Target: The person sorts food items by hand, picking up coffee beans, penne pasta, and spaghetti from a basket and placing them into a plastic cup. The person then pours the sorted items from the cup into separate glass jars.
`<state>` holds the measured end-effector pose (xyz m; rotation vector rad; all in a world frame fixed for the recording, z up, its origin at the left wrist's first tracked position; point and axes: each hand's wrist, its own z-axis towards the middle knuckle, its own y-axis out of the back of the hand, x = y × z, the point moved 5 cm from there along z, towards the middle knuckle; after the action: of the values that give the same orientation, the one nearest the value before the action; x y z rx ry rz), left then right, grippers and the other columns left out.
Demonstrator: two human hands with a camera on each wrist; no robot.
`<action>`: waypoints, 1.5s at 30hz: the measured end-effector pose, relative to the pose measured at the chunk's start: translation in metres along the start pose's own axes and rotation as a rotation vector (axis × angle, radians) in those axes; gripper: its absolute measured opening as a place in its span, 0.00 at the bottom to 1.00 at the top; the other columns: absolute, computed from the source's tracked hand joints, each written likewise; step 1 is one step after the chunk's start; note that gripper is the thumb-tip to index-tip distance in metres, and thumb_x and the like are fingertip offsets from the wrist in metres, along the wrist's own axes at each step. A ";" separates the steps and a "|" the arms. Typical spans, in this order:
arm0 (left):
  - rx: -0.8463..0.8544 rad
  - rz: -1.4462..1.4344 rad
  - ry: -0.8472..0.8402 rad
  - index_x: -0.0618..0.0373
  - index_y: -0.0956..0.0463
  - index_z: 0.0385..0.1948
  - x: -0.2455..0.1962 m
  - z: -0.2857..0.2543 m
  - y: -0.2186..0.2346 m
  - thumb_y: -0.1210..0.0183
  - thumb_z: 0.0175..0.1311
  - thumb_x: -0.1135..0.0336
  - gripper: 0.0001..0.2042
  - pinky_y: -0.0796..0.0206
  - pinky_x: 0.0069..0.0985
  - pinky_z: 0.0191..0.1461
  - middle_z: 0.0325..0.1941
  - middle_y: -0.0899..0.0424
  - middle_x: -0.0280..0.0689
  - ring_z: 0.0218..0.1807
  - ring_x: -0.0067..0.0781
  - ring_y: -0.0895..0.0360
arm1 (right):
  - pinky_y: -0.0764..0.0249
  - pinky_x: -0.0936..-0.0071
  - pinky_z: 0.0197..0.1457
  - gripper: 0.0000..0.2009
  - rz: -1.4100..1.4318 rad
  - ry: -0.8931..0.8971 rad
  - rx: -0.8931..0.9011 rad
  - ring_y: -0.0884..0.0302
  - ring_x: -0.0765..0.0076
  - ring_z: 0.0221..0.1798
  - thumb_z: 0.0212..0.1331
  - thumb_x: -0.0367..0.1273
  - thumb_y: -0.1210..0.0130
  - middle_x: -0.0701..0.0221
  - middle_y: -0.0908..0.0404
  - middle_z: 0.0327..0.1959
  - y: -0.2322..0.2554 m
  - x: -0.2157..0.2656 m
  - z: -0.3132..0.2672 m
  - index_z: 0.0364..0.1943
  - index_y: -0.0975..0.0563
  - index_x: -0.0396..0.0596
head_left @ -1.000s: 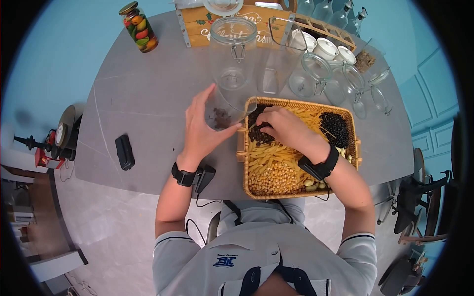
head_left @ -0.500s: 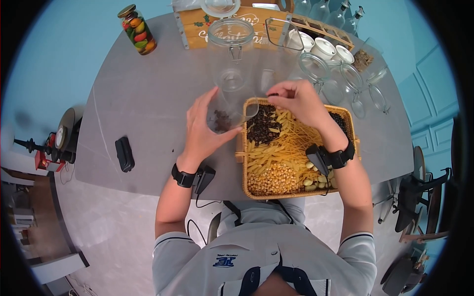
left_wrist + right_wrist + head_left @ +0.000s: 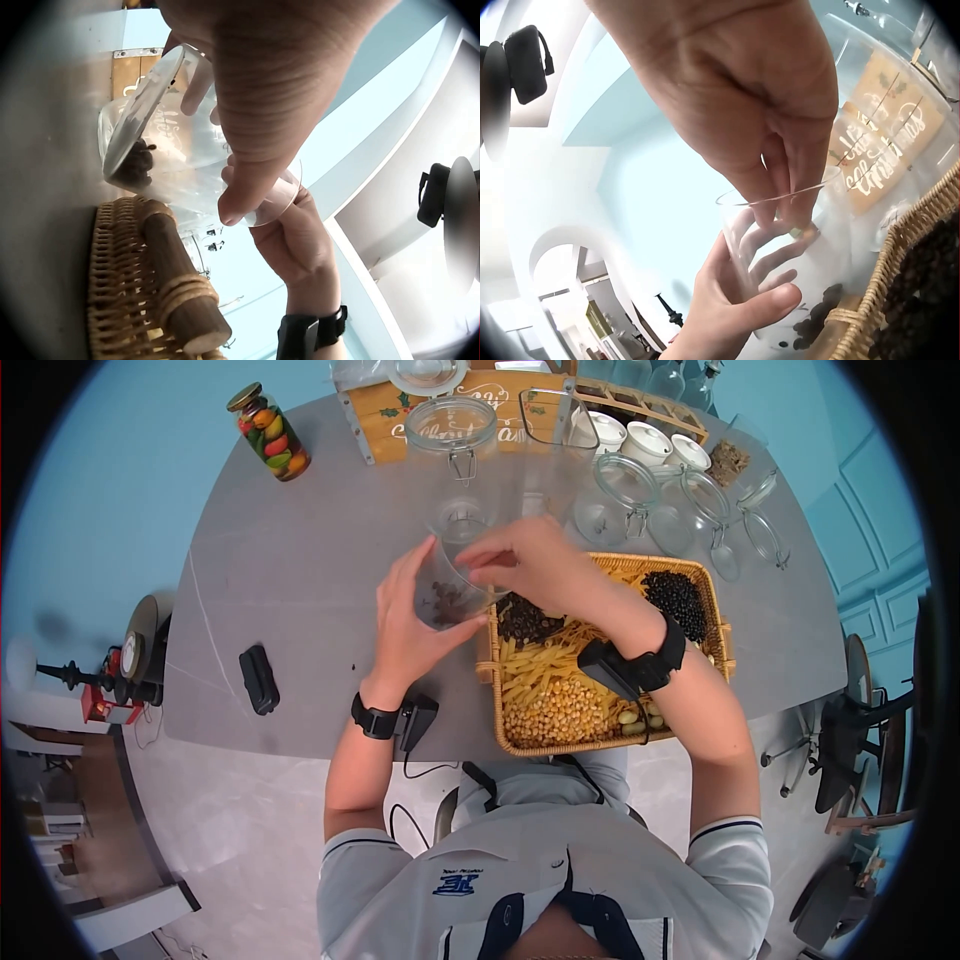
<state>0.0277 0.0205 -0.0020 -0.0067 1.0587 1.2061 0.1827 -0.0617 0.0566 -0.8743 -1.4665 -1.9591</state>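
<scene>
My left hand (image 3: 408, 610) grips a clear cup (image 3: 739, 240) from the side, thumb and fingers spread round its wall. It leans with its mouth toward my right hand. A small clump of dark brown pieces (image 3: 135, 166) lies at its bottom. My right hand (image 3: 535, 565) is at the mouth, fingertips bunched together and dipping just inside the rim; I cannot tell if they still pinch anything. Just right of the cup stands a wicker basket (image 3: 490, 705) of sorted foods: dark brown pieces (image 3: 525, 622), penne pasta (image 3: 530, 670), corn kernels (image 3: 560, 715) and black beans (image 3: 675, 595).
Behind the cup stands a tall clip-top jar (image 3: 450, 435), with open glass jars (image 3: 625, 485) to the right. Farther back are a wooden crate (image 3: 375, 425) and white lidded pots (image 3: 648, 445). A filled jar (image 3: 275, 440) and a black case (image 3: 259, 678) sit on the left.
My right hand rose out of the dark brown pieces in the basket with some pinched, then moved left to the cup's mouth. My left hand kept holding the cup in place.
</scene>
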 end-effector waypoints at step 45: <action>-0.014 0.021 -0.025 0.51 0.36 0.70 -0.003 0.003 0.003 0.20 0.39 0.62 0.48 0.44 0.40 0.70 0.66 0.26 0.41 0.67 0.44 0.30 | 0.23 0.74 0.37 0.11 -0.073 -0.005 0.056 0.20 0.75 0.30 0.55 0.26 0.32 0.67 0.15 0.29 0.017 0.010 0.006 0.43 0.15 0.41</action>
<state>0.0280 0.0212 0.0029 0.0084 1.0311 1.2299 0.1899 -0.0610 0.0765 -0.8132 -1.5687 -1.9589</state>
